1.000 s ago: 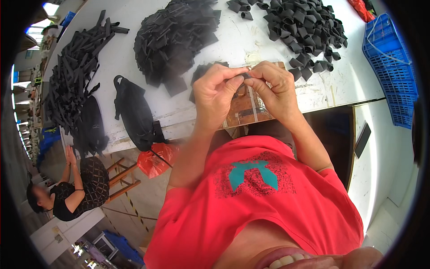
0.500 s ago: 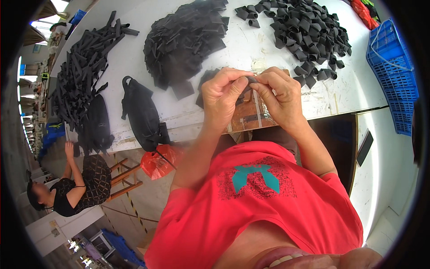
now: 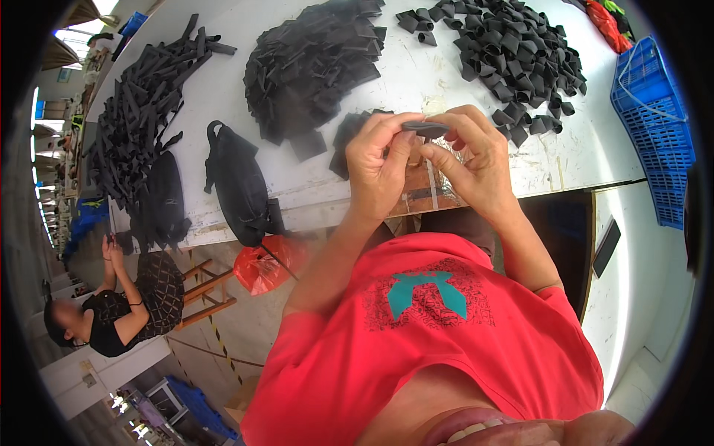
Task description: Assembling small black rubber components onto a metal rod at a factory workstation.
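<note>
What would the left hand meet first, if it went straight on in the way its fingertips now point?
Beyond the dark folded piece that the left hand pinches, it would probably meet the right hand, at its fingers; with only one view, the depth is unclear.

Three large piles (image 3: 316, 74), two pouches (image 3: 238, 186), one held piece (image 3: 426, 128).

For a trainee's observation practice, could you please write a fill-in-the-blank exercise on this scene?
The left hand pinches the folded dark piece between forefinger and ____.
The shirt is mainly coloured ____.
The basket right of the table is coloured ____.
The looped pieces lie to the ____ of the flat pieces.

Missing words: thumb; red; blue; right.
</note>
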The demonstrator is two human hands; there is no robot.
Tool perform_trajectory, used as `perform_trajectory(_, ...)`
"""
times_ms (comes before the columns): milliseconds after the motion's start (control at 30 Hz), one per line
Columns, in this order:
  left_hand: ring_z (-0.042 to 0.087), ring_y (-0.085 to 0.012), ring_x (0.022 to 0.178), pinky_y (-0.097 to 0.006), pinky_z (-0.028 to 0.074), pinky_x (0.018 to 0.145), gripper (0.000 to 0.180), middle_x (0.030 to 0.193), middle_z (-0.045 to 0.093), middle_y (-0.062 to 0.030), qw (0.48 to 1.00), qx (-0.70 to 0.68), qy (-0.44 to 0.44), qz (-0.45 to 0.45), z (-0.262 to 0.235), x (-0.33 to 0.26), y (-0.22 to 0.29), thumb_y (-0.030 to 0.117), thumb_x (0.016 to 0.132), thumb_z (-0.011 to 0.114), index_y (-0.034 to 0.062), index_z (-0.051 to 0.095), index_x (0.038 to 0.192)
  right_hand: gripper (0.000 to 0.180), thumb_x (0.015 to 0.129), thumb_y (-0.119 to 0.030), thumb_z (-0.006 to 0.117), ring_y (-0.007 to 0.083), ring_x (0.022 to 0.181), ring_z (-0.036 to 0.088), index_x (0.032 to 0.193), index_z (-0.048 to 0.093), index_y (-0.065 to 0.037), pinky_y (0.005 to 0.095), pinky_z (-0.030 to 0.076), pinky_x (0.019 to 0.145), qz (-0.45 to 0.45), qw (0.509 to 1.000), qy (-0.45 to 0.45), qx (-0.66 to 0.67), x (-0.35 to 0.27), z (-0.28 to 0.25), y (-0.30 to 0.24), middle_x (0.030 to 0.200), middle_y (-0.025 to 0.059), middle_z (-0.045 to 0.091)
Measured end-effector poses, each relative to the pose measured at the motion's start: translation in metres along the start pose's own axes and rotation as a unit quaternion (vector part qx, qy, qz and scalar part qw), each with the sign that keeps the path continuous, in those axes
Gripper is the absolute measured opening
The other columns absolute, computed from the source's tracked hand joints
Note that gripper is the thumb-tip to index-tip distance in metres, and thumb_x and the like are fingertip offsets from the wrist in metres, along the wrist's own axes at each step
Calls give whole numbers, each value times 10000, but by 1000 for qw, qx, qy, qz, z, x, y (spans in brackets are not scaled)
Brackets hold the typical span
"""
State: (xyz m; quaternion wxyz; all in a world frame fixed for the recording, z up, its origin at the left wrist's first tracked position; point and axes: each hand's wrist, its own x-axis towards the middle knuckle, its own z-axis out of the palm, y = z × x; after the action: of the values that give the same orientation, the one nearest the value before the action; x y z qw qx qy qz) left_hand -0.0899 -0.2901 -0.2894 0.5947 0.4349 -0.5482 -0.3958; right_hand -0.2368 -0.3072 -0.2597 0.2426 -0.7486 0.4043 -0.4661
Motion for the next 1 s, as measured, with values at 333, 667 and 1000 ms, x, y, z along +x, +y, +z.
perform_trajectory(333,516,-85,656,-202,428,587,196,791,569,-46,984,158,-39,78,-1,3,5,-53,835,520,3,642,978,63,734,11,652,161,552,527,758,593,8,278,407,492,0,996,43,74,-10,24,27,702,67,556)
perform_trajectory(667,545,-64,681,-187,449,610,164,871,604,-47,998,65,-18,19,2,-4,-6,-36,847,538,-41,623,987,46,754,-3,644,175,539,519,767,600,7,283,396,488,21,995,-10,99,-13,18,34,665,63,540)
perform_trajectory(1000,549,-77,712,-196,443,641,207,909,602,-61,998,-56,-14,-29,2,-9,10,-5,836,562,-29,606,1037,108,815,-59,626,116,523,499,737,585,3,248,381,481,120,976,-33,181,-10,-1,12,642,39,567)
